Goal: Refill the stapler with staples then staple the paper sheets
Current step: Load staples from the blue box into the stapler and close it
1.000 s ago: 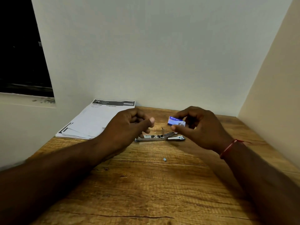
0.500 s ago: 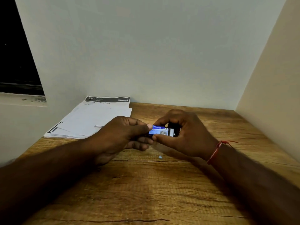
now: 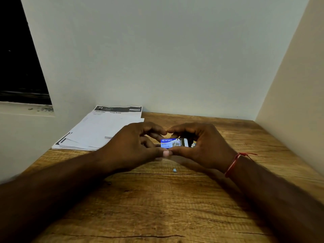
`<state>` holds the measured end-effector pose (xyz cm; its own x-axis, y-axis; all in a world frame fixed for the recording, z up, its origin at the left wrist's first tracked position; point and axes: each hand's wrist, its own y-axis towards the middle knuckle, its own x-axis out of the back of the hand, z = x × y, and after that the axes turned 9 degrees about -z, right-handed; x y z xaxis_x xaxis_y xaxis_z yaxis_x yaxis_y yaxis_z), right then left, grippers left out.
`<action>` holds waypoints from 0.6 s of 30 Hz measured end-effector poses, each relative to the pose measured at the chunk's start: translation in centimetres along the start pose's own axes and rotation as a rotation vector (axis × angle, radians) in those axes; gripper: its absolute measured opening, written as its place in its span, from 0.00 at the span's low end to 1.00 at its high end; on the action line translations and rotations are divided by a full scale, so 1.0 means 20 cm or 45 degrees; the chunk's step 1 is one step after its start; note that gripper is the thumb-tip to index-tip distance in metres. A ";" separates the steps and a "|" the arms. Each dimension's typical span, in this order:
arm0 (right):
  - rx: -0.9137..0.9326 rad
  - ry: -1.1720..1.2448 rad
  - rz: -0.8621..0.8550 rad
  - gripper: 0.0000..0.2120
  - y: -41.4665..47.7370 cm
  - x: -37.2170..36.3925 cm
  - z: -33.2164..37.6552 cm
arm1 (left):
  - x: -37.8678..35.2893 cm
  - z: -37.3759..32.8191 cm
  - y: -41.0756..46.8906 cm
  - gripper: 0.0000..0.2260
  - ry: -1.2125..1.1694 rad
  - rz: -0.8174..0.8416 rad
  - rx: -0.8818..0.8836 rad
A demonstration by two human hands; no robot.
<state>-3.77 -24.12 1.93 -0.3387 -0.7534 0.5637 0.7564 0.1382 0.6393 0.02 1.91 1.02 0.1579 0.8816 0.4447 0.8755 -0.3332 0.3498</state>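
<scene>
Blue staple box (image 3: 168, 142), centre frame: gripped at the fingertips by left hand (image 3: 135, 144) and right hand (image 3: 203, 142), inner tray (image 3: 185, 142) partly slid out. Stapler hidden behind hands; refilling judged not begun. Paper sheets (image 3: 105, 130), left of centre: stapling outstanding.

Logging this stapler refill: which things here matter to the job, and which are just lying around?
Job: staple box held by left hand and right hand; paper sheets.
Lying about: small blue scrap on the table; red wrist thread.
</scene>
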 end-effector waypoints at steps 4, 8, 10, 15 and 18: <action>-0.063 0.044 0.058 0.28 0.00 0.00 -0.02 | 0.01 0.02 0.02 0.13 0.175 -0.012 -0.097; -0.114 0.020 0.173 0.26 0.02 0.04 -0.05 | 0.03 0.06 0.04 0.12 0.325 -0.074 -0.160; -0.126 0.013 0.199 0.25 0.03 0.07 -0.07 | 0.04 0.07 0.04 0.14 0.379 -0.083 -0.182; -0.167 0.021 0.260 0.21 0.03 0.08 -0.09 | 0.06 0.07 0.06 0.14 0.451 0.015 -0.218; -0.167 -0.047 0.295 0.18 0.04 0.10 -0.09 | 0.07 0.08 0.07 0.13 0.484 0.053 -0.206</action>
<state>-2.83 -26.60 2.55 -0.1665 -0.6872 0.7072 0.8814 0.2179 0.4192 2.14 3.20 0.80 -0.0149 0.6900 0.7236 0.7842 -0.4409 0.4366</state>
